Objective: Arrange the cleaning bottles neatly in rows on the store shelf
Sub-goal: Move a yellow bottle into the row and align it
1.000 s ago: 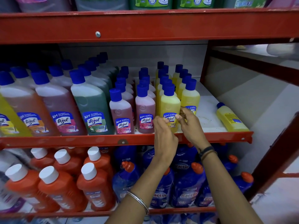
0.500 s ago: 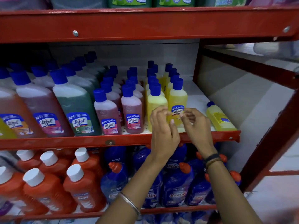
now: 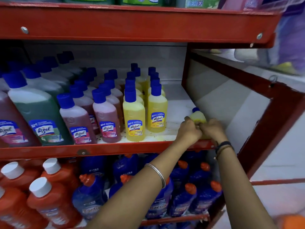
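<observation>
A small yellow bottle [image 3: 198, 116] with a blue cap lies on its side at the right end of the middle shelf [image 3: 115, 150]. My left hand [image 3: 189, 132] and my right hand [image 3: 212, 129] both close around its lower body, hiding the label. To the left stand two neat rows of yellow bottles [image 3: 157, 111], then two rows of pink bottles [image 3: 107, 118], then large green [image 3: 41, 116] and pink bottles, all with blue caps and upright.
A red upper shelf beam [image 3: 132, 23] hangs above. The lower shelf holds orange bottles with white caps [image 3: 49, 200] and blue bottles with orange caps [image 3: 181, 199]. The red side frame [image 3: 267, 126] bounds the shelf on the right, with white shelf board showing between the rows and my hands.
Both hands have left the front yellow bottles and moved right to the lying yellow bottle, closing on it. The view has shifted right.
</observation>
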`<state>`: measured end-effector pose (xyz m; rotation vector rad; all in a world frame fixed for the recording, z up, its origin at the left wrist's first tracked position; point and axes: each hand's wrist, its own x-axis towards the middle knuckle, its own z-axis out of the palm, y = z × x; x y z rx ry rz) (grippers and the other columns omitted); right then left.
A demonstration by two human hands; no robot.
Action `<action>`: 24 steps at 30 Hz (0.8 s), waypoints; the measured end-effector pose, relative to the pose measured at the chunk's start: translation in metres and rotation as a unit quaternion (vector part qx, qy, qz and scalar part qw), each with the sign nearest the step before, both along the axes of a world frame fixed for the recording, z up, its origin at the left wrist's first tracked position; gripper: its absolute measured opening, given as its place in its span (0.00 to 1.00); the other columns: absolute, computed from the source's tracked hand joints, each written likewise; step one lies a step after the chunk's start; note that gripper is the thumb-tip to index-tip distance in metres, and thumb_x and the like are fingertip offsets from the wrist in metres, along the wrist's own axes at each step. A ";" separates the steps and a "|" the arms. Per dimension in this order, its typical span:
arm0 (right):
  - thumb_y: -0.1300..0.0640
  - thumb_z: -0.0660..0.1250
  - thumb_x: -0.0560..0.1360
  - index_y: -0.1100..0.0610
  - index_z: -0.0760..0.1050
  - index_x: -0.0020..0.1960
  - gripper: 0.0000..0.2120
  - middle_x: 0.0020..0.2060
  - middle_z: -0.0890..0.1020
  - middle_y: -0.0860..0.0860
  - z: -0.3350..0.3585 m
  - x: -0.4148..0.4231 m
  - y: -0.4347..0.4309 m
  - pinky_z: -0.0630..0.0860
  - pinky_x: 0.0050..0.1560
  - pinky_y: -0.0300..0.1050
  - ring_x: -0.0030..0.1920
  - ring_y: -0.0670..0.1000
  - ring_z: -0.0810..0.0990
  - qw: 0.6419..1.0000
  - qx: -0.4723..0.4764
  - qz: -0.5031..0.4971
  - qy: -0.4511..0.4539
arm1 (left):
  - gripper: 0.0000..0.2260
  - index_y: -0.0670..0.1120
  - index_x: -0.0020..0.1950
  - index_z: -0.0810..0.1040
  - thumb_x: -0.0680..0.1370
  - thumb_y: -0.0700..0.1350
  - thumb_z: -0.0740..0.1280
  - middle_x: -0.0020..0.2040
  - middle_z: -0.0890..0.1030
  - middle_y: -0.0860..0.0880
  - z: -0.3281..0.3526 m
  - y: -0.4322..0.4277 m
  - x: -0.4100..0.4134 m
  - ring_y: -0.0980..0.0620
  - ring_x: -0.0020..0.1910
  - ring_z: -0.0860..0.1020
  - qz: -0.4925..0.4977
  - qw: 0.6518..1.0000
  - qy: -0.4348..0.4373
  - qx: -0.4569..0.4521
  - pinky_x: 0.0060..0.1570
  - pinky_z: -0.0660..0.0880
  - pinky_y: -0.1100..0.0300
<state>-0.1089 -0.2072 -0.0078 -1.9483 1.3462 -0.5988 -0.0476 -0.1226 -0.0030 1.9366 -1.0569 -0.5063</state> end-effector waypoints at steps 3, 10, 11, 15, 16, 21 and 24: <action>0.57 0.68 0.71 0.56 0.71 0.31 0.12 0.31 0.78 0.54 -0.009 -0.002 0.002 0.76 0.45 0.51 0.41 0.58 0.79 0.994 0.005 -0.006 -0.110 | 0.18 0.37 0.60 0.64 0.74 0.40 0.65 0.57 0.76 0.34 -0.005 -0.002 -0.001 0.36 0.56 0.75 0.029 0.999 0.021 -0.034 0.48 0.72 0.51; 0.61 0.71 0.71 0.58 0.74 0.53 0.13 0.47 0.82 0.57 -0.008 0.000 0.029 0.79 0.48 0.52 0.45 0.55 0.81 0.944 0.007 0.068 -0.322 | 0.27 0.42 0.68 0.62 0.71 0.35 0.67 0.65 0.70 0.42 0.002 0.037 0.004 0.44 0.61 0.72 0.039 0.981 -0.085 -0.168 0.57 0.71 0.54; 0.62 0.71 0.70 0.57 0.72 0.56 0.16 0.48 0.81 0.56 -0.006 0.001 0.036 0.79 0.47 0.49 0.47 0.54 0.81 0.938 0.002 0.076 -0.337 | 0.27 0.42 0.68 0.62 0.72 0.35 0.67 0.65 0.70 0.42 0.001 0.048 0.007 0.45 0.61 0.72 0.037 0.975 -0.115 -0.188 0.56 0.71 0.56; 0.66 0.70 0.71 0.57 0.68 0.58 0.19 0.50 0.79 0.50 -0.002 0.013 0.069 0.78 0.38 0.33 0.48 0.46 0.79 0.920 -0.018 0.144 -0.363 | 0.27 0.42 0.70 0.59 0.74 0.32 0.64 0.66 0.69 0.43 -0.009 0.085 0.024 0.47 0.62 0.72 0.045 0.952 -0.191 -0.235 0.59 0.73 0.57; 0.65 0.71 0.70 0.58 0.68 0.59 0.20 0.52 0.79 0.52 -0.003 0.017 0.074 0.79 0.40 0.36 0.49 0.47 0.79 0.918 -0.018 0.157 -0.363 | 0.28 0.42 0.71 0.58 0.74 0.31 0.63 0.67 0.69 0.42 -0.012 0.090 0.029 0.47 0.63 0.72 0.052 0.949 -0.201 -0.239 0.60 0.72 0.57; 0.64 0.72 0.68 0.53 0.68 0.58 0.22 0.51 0.79 0.50 -0.014 0.040 0.094 0.78 0.39 0.33 0.45 0.35 0.80 0.918 -0.021 0.179 -0.352 | 0.29 0.41 0.73 0.54 0.74 0.29 0.60 0.70 0.65 0.40 -0.028 0.110 0.046 0.45 0.67 0.68 0.075 0.948 -0.216 -0.222 0.65 0.71 0.52; 0.62 0.74 0.67 0.51 0.67 0.57 0.24 0.52 0.78 0.50 -0.019 0.048 0.104 0.77 0.41 0.29 0.48 0.37 0.79 0.923 -0.030 0.171 -0.342 | 0.28 0.41 0.74 0.53 0.76 0.30 0.59 0.71 0.62 0.40 -0.034 0.120 0.047 0.47 0.67 0.67 0.088 0.953 -0.208 -0.203 0.63 0.62 0.69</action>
